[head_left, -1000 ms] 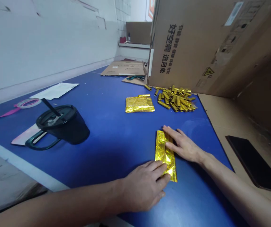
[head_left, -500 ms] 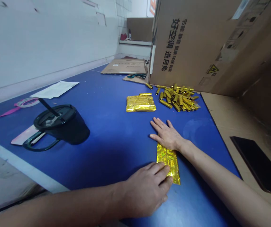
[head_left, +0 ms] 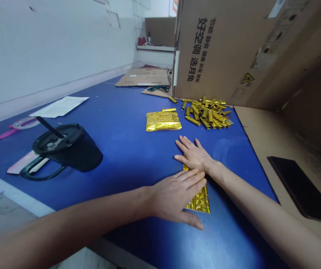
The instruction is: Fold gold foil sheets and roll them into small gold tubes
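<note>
On the blue table lies a strip of shiny gold foil-like sheet, partly covered by both hands. My right hand rests palm down on its far end, fingers spread and stretched out. Just nearer to me, my left hand lies flat across the middle of the strip, fingers extended to the right and thumb apart. The near corner of the strip shows beyond the left fingers. Farther off sits a flat stack of gold foil pieces, with a small gold tube behind it.
A heap of small gold tubes lies before a large cardboard box. At left stand a dark lidded mug with a straw, a tape roll and a white paper. A black flat object lies on cardboard at right.
My left hand has slid away from me along the gold strip, from its near end towards my right hand, and its fingers have straightened. My right hand stays in place; the view has shifted slightly.
</note>
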Motion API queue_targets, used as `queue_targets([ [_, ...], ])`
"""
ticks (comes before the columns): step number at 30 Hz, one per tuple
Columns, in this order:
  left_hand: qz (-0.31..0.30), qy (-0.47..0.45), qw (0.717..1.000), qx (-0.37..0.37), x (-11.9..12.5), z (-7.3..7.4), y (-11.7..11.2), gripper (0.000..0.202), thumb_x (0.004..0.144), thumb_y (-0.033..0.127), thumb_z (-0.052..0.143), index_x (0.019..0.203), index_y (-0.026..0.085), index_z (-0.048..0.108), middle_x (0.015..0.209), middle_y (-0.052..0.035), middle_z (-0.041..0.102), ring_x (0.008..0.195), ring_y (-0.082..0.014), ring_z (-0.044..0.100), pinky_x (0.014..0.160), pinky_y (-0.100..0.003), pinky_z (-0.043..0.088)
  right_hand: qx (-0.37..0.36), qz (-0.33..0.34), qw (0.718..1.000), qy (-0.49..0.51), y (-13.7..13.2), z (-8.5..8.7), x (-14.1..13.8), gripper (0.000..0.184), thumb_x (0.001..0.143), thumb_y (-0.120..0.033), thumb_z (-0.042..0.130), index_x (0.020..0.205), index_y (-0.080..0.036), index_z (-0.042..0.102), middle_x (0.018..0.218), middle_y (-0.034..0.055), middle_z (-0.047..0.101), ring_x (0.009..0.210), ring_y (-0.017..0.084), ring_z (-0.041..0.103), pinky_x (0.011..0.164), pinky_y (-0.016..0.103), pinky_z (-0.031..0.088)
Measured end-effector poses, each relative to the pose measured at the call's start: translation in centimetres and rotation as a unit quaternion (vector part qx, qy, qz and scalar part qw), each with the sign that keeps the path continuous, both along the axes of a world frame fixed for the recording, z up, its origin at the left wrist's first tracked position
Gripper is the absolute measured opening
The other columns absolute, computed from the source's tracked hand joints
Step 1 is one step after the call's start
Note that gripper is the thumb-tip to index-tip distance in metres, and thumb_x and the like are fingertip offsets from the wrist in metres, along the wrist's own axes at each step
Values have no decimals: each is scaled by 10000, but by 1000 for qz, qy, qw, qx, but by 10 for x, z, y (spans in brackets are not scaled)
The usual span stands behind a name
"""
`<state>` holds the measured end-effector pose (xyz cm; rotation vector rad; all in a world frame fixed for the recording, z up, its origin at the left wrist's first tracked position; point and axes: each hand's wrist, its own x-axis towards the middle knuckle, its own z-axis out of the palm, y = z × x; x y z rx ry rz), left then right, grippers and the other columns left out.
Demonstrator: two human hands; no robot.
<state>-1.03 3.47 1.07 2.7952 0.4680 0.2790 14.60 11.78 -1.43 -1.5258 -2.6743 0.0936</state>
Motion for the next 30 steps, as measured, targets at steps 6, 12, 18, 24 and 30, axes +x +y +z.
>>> queue_targets([
  [6,-26,31,999,-3,1,-12,-7,970,668,709,405,1325,25,204,1384,-184,210,1290,-274,119,1042,-421,36,-1,3,1000,5,0,0,0,730,807,-634,125,1357,-164,218,1429,109,141,1298,247,95,1005,521,98],
  [12,-53,29,998,-28,-4,-3,-29,941,691,700,384,1310,7,235,1386,-188,197,1285,-290,128,1051,-386,75,-7,-1,1000,7,-1,0,0,741,796,-648,127,1359,-174,211,1430,105,136,1300,240,88,1007,520,85],
  [18,-48,27,998,-27,-5,-7,-32,933,695,675,415,1322,18,204,1392,-183,175,1287,-286,114,1052,-391,93,3,-33,999,7,6,-1,1,781,771,-681,141,1362,-173,196,1429,97,142,1299,242,92,997,542,90],
  [24,-41,28,999,-14,-5,-7,-33,936,681,655,456,1317,13,214,1396,-176,170,1294,-268,90,1058,-376,58,29,-97,995,14,27,-5,6,843,744,-710,178,1354,-129,214,1414,146,185,1287,284,137,978,570,110],
  [30,-31,44,998,-17,-7,-2,-35,909,698,634,442,1330,35,183,1405,-156,151,1297,-254,70,1056,-373,74,86,-148,985,36,18,17,3,761,813,-615,179,1365,-94,138,1419,158,160,1295,260,110,1001,536,100],
])
